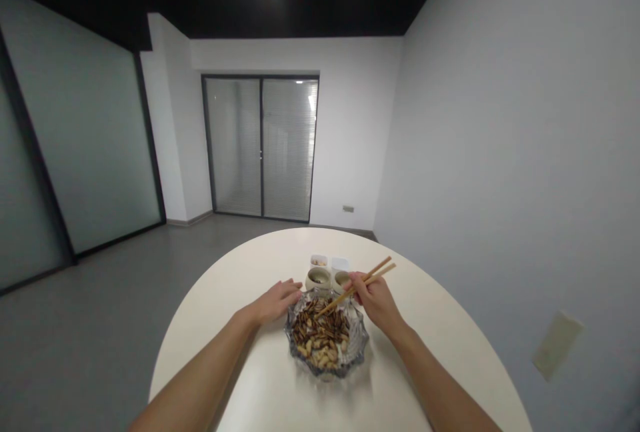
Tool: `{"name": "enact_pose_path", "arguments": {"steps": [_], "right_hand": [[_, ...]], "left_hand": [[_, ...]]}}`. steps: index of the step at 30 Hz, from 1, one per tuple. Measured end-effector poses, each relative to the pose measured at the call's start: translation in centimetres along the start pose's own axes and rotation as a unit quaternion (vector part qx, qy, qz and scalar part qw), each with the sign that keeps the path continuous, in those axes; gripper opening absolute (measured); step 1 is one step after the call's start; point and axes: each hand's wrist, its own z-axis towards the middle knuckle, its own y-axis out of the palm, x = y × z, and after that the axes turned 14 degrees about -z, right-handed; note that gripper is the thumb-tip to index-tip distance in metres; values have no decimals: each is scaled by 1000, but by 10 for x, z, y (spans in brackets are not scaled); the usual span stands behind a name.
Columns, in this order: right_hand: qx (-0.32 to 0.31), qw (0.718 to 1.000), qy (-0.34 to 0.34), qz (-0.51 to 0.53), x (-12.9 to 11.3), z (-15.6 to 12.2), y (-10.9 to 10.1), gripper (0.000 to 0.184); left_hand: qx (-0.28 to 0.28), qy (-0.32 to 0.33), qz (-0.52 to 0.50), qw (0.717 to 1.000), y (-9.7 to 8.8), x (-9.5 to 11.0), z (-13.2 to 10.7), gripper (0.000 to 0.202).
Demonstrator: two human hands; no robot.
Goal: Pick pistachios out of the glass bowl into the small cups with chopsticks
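The right hand is closed around a pair of wooden chopsticks, pinching them partway along the shafts. Their tips sit close together, though whether anything is caught between them is too small to tell. The left hand lies open and palm down at the upper left of the bowl, its fingertips just beside the rim.

Both forearms reach in from the bottom corners of the frame across a round cream tabletop. At the bottom centre stands a cut-glass bowl, holding striped sunflower seeds in its upper part and pale shelled peanuts toward the near side.

The chopsticks' long axis runs from upper right to lower left, so the tips slant down and inward from the right hand, over the seeds near the bowl's far rim. The right hand is the nearer to that spot — only just, as the left hand rests close by on the opposite side.

Just past the bowl stand two small round cups, with two small white square dishes behind them. Beyond the table, a grey floor leads to a glass double door with blinds in the upper middle of the frame.
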Motion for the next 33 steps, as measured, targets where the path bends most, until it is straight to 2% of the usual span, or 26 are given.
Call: {"name": "enact_pose_path", "arguments": {"steps": [7, 14, 20, 27, 33], "right_hand": [[-14, 999, -8, -39, 0, 0, 2, 56], [-17, 997, -32, -72, -9, -5, 1, 51], [-1, 999, -26, -38, -17, -5, -2, 55], [46, 999, 3, 16, -21, -2, -10, 65], [39, 999, 15, 23, -19, -2, -13, 65]], "left_hand": [[-5, -4, 5, 1000, -1, 8, -3, 67], [-4, -11, 4, 1000, 0, 7, -2, 69], [3, -14, -2, 1000, 0, 6, -3, 69], [2, -9, -1, 1000, 0, 6, -2, 70], [3, -15, 3, 1000, 0, 5, -2, 72]]}}
